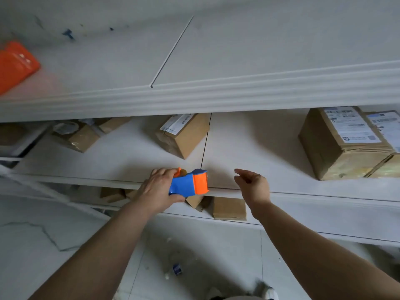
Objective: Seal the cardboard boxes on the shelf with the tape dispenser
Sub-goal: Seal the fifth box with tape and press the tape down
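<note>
The tape dispenser is at the front edge of the middle shelf, held in the person's left hand. The fingers wrap over the top of its blue body and the thumb sits underneath. Its long axis lies roughly along the shelf's front edge. The orange head points right, toward the right hand, and the blue end is buried in the left palm. An orange tab shows above the fingers at the back. I cannot tell whether the dispenser touches the shelf board or hangs just over it.

The right hand is near the orange head but apart from it. It is open, with loosely bent fingers holding nothing, over the bare board.

Nothing lies between the hands and the boxes further back. The middle box stands near, behind the dispenser and turned at an angle, with a white label on top. The large box is well off to the right, also labelled, and a second labelled box is pressed against its far side. The small box is at the back left, with something round and pale on it that is too blurred to name.

The overhanging top shelf hides the boxes' rear edges and carries an orange packet at its left end. Below the hands, a low box stands on the bottom shelf, and a small blue object lies on the floor.
</note>
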Available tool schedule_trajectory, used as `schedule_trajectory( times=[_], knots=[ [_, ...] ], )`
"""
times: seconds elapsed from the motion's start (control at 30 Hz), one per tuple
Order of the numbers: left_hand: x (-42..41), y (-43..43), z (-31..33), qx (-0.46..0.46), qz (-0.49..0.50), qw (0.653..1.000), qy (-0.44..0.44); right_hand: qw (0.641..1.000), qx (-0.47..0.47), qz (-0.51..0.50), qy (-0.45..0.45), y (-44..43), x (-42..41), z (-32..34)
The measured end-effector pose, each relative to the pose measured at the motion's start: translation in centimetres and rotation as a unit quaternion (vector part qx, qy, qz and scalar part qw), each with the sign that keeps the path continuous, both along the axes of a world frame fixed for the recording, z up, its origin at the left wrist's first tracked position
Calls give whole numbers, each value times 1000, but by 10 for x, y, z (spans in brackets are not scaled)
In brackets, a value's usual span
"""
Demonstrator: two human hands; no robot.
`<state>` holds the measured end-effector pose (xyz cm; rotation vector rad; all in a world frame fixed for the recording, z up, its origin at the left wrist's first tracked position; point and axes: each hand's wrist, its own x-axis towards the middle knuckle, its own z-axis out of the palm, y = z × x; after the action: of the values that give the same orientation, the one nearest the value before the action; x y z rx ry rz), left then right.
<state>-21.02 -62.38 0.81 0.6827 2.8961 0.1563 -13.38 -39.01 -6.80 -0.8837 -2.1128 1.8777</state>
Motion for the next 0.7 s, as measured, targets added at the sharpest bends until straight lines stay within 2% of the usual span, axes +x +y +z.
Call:
schedule_trajectory(
  times=[0.13, 0.23, 0.33, 0.7],
  knots=[
    [-3, -9, 1, 22, 25, 999, 13, 999, -10, -9, 31, -14, -5, -1],
    [-10, -22, 1, 7, 43, 999, 3, 992, -104, -59, 30, -20, -15, 0],
    [-23, -37, -2, 15, 49, 999, -4, 987, -145, -58, 39, -32, -29, 1],
    [-110, -96, -13, -1, -1, 1000, 17, 985, -158, -65, 19, -106, -80, -9]
  ],
)
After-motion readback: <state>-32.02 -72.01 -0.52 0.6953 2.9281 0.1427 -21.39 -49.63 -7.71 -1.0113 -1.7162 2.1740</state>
